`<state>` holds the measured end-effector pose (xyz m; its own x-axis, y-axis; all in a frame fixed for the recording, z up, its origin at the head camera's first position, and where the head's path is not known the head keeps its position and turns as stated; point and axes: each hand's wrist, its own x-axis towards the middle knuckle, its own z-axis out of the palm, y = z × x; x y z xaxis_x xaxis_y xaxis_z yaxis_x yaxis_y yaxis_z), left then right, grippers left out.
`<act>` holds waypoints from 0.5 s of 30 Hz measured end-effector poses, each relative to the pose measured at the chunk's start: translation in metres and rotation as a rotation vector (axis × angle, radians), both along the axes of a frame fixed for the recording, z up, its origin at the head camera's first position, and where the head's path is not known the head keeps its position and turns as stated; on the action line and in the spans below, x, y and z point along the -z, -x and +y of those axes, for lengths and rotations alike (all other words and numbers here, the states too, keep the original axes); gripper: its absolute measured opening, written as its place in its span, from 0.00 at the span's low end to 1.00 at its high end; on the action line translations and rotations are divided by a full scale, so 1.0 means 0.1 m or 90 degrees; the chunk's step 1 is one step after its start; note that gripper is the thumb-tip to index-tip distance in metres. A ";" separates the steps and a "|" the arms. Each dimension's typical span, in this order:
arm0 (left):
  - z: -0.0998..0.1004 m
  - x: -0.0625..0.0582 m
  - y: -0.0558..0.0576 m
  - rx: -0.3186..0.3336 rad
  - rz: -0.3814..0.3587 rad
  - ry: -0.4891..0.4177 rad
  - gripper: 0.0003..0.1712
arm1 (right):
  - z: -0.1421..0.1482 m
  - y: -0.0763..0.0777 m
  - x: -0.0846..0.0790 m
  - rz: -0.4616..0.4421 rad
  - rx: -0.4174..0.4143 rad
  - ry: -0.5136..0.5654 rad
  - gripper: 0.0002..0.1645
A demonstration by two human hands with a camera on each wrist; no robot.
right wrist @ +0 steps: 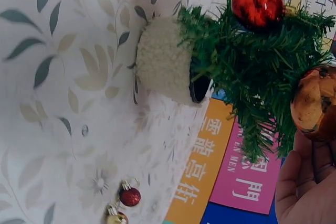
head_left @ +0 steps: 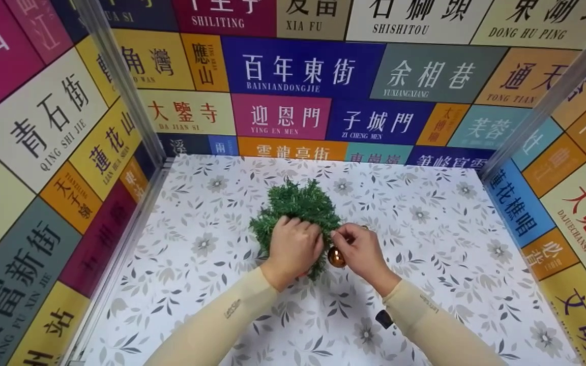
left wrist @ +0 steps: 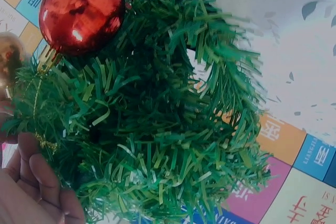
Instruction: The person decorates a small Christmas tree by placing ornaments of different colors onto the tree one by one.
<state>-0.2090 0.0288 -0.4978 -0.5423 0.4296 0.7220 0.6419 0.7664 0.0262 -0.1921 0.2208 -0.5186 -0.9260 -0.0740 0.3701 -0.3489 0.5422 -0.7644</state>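
A small artificial Christmas tree (head_left: 300, 201) stands in a fluffy cream-covered pot (right wrist: 164, 59). Over its near side my left hand (head_left: 295, 248) curls its fingers, gripping the green branches. A shiny red bauble (left wrist: 81, 13) hangs low on the tree, near the pot. My right hand (head_left: 363, 254), just right of the foliage, pinches the top of a copper-gold bauble (head_left: 337, 257), which hangs below the fingertips. In the left wrist view a thin gold cord (left wrist: 37, 100) runs by the branches near the left fingers.
A small red glitter bauble (right wrist: 130, 196) and a small gold bauble (right wrist: 116, 217) lie on the flower-patterned tabletop (head_left: 196, 284). Colourful sign-covered panels (head_left: 303, 66) enclose the table at the back and both sides.
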 end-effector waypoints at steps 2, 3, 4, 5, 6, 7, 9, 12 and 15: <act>0.00 0.00 0.00 -0.003 -0.009 0.010 0.11 | 0.00 0.00 0.01 -0.011 0.004 -0.001 0.12; 0.00 0.00 0.00 -0.004 -0.014 0.014 0.12 | 0.00 0.00 0.01 -0.014 0.006 -0.003 0.12; 0.00 -0.01 -0.01 -0.006 -0.019 0.018 0.12 | 0.00 0.00 0.02 -0.015 0.007 -0.006 0.12; 0.00 -0.01 -0.01 -0.008 -0.024 0.021 0.12 | 0.00 0.00 0.02 -0.015 0.006 -0.007 0.12; 0.00 -0.01 -0.01 -0.011 -0.028 0.024 0.12 | 0.00 0.00 0.03 -0.015 0.004 -0.010 0.12; 0.00 -0.01 -0.01 -0.013 -0.032 0.028 0.12 | 0.00 0.00 0.03 -0.012 0.000 -0.015 0.11; 0.00 -0.01 -0.01 -0.013 -0.037 0.032 0.11 | 0.00 0.00 0.04 -0.005 -0.010 -0.028 0.10; 0.00 0.00 -0.02 -0.013 -0.042 0.041 0.12 | 0.02 -0.02 0.04 0.008 -0.018 -0.050 0.08; 0.01 0.00 -0.03 -0.011 -0.044 0.038 0.12 | 0.03 -0.02 0.05 0.026 -0.019 -0.073 0.06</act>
<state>-0.2064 0.0295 -0.4978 -0.5976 0.4611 0.6559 0.6269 0.7787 0.0237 -0.1899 0.2236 -0.5234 -0.9068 -0.1456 0.3956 -0.3964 0.6140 -0.6826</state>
